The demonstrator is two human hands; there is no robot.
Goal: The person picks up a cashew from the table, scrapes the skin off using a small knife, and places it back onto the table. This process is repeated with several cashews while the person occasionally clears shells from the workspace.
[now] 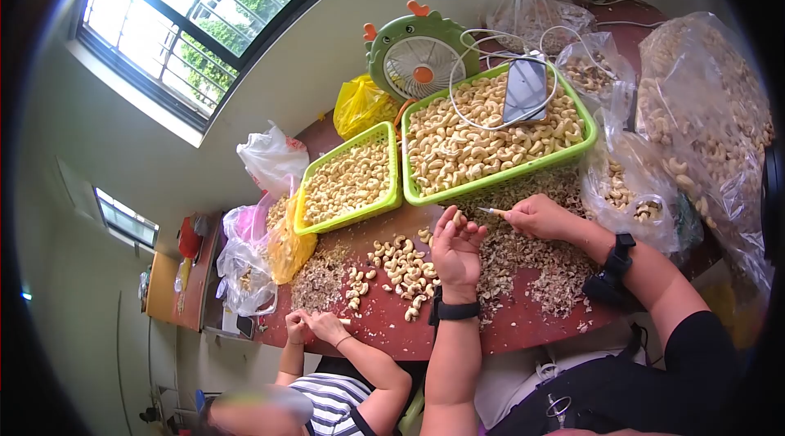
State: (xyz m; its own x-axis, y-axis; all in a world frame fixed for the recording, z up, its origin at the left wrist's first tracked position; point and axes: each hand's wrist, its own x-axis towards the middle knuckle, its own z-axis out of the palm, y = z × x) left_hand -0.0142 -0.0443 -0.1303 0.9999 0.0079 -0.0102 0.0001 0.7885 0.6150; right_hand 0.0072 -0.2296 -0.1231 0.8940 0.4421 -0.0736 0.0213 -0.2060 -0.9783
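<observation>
My left hand (456, 252) is raised over the red table, its fingers curled around a cashew (459, 218) near the fingertips. A small knife (494, 211) with a light handle is gripped in my right hand (536, 217), its thin blade pointing left at the cashew. Heaps of brown skin peelings (523, 260) lie under and behind both hands. Just left of my left hand sits a loose pile of cashews (402, 266). Behind the hands stands a large green basket (499, 177) full of cashews.
A smaller green basket (352, 218) of cashews stands left, near a green fan (421, 60). A phone (525, 91) with a white cable rests on the large basket's nuts. Bags of cashews (695, 101) crowd the right. Another person's hands (315, 325) work at the table's front left.
</observation>
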